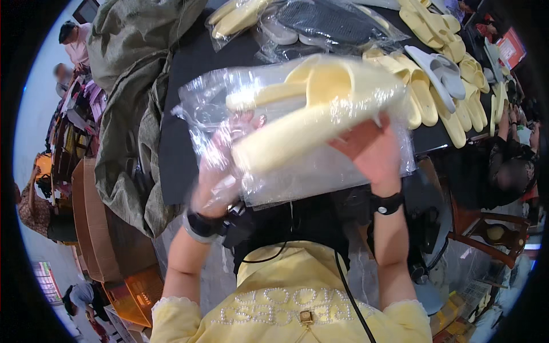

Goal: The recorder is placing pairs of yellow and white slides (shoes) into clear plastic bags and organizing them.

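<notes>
A pair of pale yellow slide slippers (320, 123) is held tilted above the dark table, the toe end to the right and blurred. Clear plastic surrounds the pair; I cannot tell how far inside the clear plastic bag (274, 186) it sits. At the heel end my left hand (220, 157) is closed on the bag, with shiny film covering the fingers. My right hand (372, 148) grips the slippers from the near side toward the toe, its fingers partly hidden by them.
Several loose yellow slippers (420, 94) and a light grey pair (440, 74) lie at the right. Bagged dark slippers (329, 26) are at the back. A grey-green sack (128, 114) drapes over the left side, above a cardboard box (94, 223). Other people work around.
</notes>
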Demonstrator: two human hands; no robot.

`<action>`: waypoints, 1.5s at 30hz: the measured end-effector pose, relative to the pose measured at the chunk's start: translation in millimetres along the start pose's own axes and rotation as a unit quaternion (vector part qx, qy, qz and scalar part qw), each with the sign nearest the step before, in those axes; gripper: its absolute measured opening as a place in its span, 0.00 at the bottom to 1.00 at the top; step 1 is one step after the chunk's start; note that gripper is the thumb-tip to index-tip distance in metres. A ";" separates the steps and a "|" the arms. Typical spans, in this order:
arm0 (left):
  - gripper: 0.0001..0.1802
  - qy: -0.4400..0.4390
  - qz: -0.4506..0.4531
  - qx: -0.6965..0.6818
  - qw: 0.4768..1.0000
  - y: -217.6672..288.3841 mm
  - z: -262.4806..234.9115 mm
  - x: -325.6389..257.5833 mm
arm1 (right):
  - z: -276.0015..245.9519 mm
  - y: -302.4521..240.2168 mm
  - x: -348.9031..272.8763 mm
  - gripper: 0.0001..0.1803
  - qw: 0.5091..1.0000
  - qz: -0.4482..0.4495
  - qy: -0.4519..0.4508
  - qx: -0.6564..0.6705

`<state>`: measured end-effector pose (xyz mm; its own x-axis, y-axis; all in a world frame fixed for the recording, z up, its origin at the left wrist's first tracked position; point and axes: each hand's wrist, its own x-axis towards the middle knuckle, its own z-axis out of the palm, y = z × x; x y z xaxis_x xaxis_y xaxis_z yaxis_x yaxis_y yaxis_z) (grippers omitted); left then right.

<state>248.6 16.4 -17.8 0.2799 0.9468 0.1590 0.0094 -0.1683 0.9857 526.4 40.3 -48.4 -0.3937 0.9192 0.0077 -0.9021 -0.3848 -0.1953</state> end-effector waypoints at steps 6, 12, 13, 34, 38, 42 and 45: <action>0.17 0.049 -0.014 0.038 0.998 -58.1 49.9 -34.7 | 0.2 -26.1 15.5 0.35 0.990 -0.008 0.014 -0.140; 0.21 0.084 0.040 0.264 0.960 -62.0 69.8 -29.4 | 17.9 -0.4 -36.2 0.33 0.976 -0.076 0.098 -0.182; 0.21 0.085 0.037 0.256 0.962 -63.0 68.5 -26.3 | 13.1 8.8 -43.7 0.32 0.939 -0.109 0.190 -0.266; 0.34 -0.111 0.029 0.498 0.859 -75.9 37.2 -23.5 | 92.8 -96.3 133.7 0.38 0.495 0.190 0.062 -0.845; 0.34 -0.035 0.102 0.482 0.870 -74.2 36.3 -12.8 | 95.0 -132.2 150.5 0.27 0.418 0.013 0.079 -0.905; 0.34 -0.024 0.100 0.485 0.868 -44.8 36.7 -13.7 | 99.0 -134.0 94.6 0.28 0.311 0.183 0.088 -0.929; 0.21 -0.014 0.072 0.457 0.887 -34.5 39.8 -22.3 | 74.7 -135.8 58.1 0.21 0.175 0.161 0.119 -0.964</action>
<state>280.2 -9.8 -57.6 0.3653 0.8926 0.2641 0.7417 -0.4506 0.4968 612.9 139.7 51.9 -0.1435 0.9419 -0.3035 0.9867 0.1126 -0.1173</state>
